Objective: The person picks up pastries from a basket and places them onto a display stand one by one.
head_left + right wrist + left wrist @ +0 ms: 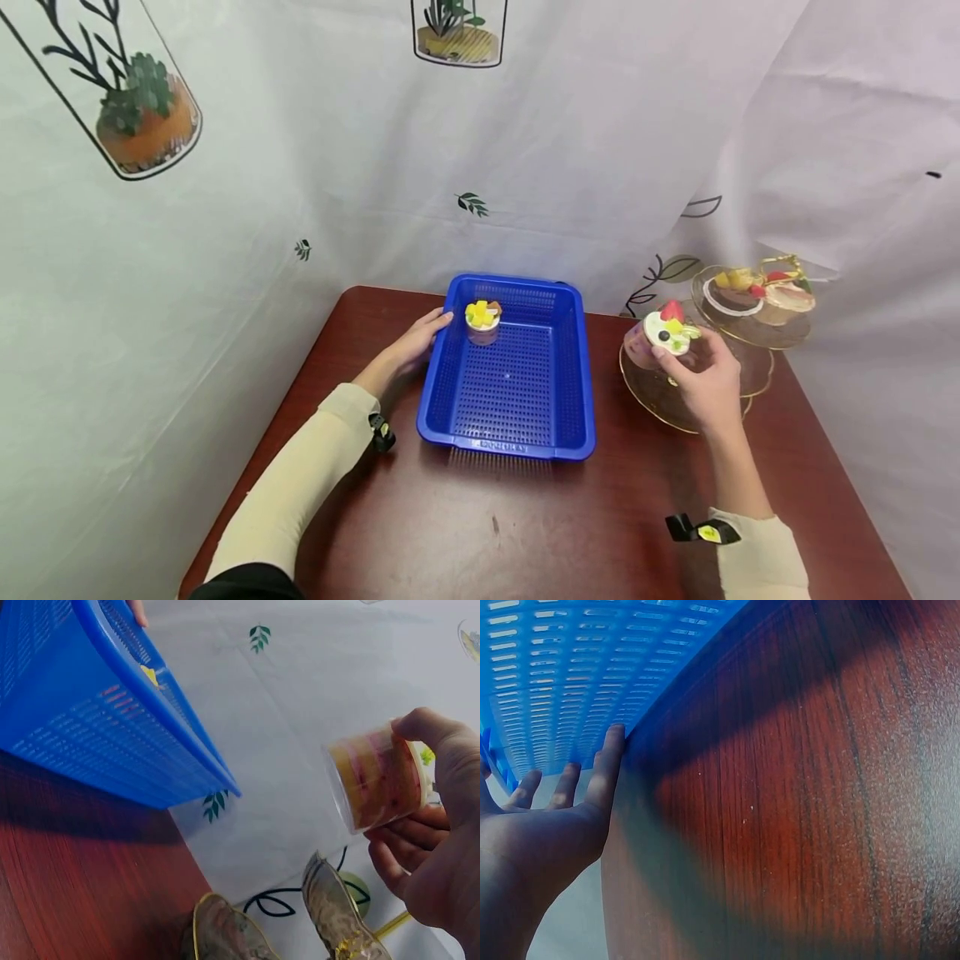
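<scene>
My right hand [708, 383] grips a clear cup of layered cake [645, 343] topped with cream and fruit pieces, above the tiered glass stand. In the right wrist view the cup [375, 780] tilts sideways between thumb and fingers, its pink and yellow layers showing. At the left side of a blue plastic basket [517, 448], my left hand [411, 346] holds the rim. Its fingers [606, 769] lie against the slotted outer wall in the left wrist view. Another dessert cup [482, 325], with yellow cubes on top, stands inside the basket near its far left corner.
The gold-rimmed tiered stand [660, 408] is at the right. On its upper plate sit a brown dessert [731, 298] and a pale dessert [783, 302], both with fruit. A white printed cloth [360, 208] hangs behind the dark red wooden table [420, 533].
</scene>
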`<action>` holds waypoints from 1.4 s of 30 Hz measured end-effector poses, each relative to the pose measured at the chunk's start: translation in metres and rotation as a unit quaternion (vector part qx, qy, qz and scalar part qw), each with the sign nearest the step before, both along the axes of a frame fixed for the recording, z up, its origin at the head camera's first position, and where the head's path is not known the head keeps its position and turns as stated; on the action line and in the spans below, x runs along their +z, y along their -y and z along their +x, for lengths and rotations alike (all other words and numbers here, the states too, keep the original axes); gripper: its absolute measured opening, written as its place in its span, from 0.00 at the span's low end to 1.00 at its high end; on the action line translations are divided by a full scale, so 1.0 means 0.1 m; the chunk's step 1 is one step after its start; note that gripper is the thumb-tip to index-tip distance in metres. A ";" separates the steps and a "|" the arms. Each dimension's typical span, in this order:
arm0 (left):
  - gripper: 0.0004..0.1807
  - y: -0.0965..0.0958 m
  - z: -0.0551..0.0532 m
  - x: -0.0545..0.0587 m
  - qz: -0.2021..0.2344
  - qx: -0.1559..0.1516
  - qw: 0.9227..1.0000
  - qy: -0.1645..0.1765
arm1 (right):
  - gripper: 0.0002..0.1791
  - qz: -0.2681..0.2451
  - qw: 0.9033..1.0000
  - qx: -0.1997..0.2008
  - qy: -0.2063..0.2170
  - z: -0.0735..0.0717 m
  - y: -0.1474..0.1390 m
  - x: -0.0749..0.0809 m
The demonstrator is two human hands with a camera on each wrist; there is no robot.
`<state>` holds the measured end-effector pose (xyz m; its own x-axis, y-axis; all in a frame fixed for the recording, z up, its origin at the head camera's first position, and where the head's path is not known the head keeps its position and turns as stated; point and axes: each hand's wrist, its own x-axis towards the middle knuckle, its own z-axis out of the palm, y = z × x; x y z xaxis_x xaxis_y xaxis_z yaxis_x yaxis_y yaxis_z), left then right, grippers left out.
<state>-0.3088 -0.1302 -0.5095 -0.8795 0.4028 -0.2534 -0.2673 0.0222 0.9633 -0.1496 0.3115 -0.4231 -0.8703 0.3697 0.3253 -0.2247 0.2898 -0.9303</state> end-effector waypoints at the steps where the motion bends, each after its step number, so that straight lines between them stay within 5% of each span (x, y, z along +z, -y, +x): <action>1: 0.35 0.00 0.00 0.00 0.000 0.001 1.000 0.000 | 0.23 -0.001 1.000 -0.003 0.001 0.00 -0.01 0.00; 27: 0.35 -0.01 0.04 0.01 0.002 -0.001 1.000 -0.007 | 0.31 0.085 0.985 -0.088 0.120 -0.05 -0.16 -0.03; 42: 0.33 0.00 0.02 -0.01 0.002 -0.001 1.000 -0.010 | 0.39 0.099 0.980 -0.123 0.125 -0.13 -0.21 -0.05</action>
<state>-0.3063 -0.1301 -0.5106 -0.8834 0.4058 -0.2343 -0.2481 0.0190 0.9685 -0.1623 0.3324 -0.4282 -0.8249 0.5292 0.1989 0.1028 0.4864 -0.8677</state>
